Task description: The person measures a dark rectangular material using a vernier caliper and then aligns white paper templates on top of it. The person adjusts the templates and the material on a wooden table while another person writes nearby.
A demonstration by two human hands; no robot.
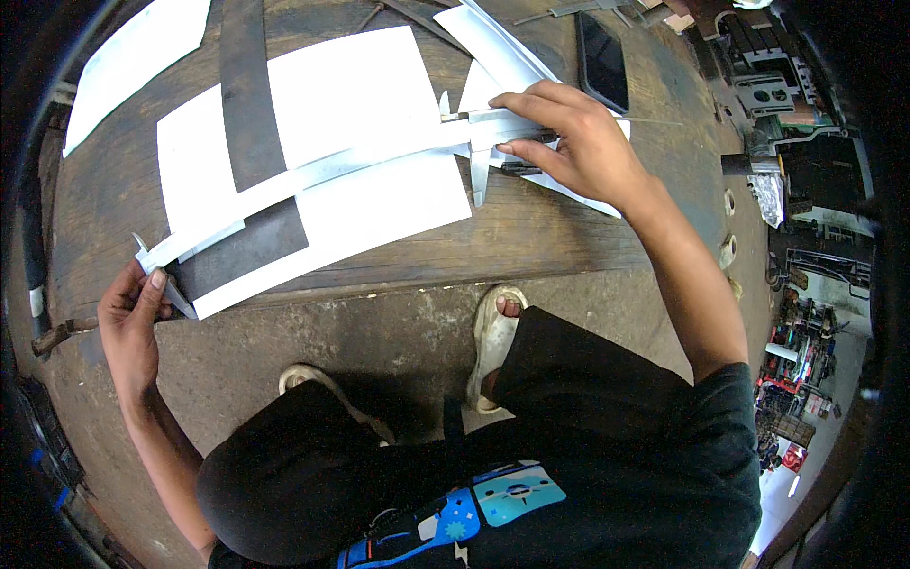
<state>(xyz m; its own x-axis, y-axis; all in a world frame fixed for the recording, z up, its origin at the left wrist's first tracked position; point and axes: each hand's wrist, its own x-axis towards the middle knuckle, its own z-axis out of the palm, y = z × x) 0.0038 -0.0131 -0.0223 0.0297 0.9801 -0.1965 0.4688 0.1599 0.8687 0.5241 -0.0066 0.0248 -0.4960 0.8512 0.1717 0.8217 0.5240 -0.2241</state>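
Observation:
A long silver vernier caliper [332, 169] lies slantwise across a white sheet of paper [370, 95] and a dark flat metal strip [251, 95]. Its jaws are spread wide apart. At the left end, my left hand [133, 318] pinches the caliper by its fixed jaw, thumb on top, close to the sheet's near left corner. My right hand [583, 137] grips the sliding part on the right, thumb below and fingers above. The palm hides some of that end. The dark strip passes under the caliper's beam and shows on both sides of it.
All this rests on a worn wooden table [398, 261]. A black phone [603, 62] lies beyond my right hand, near folded white paper [498, 43] and a black pen [521, 169]. Another sheet [137, 66] is at the far left. Tools and metal parts clutter the right side.

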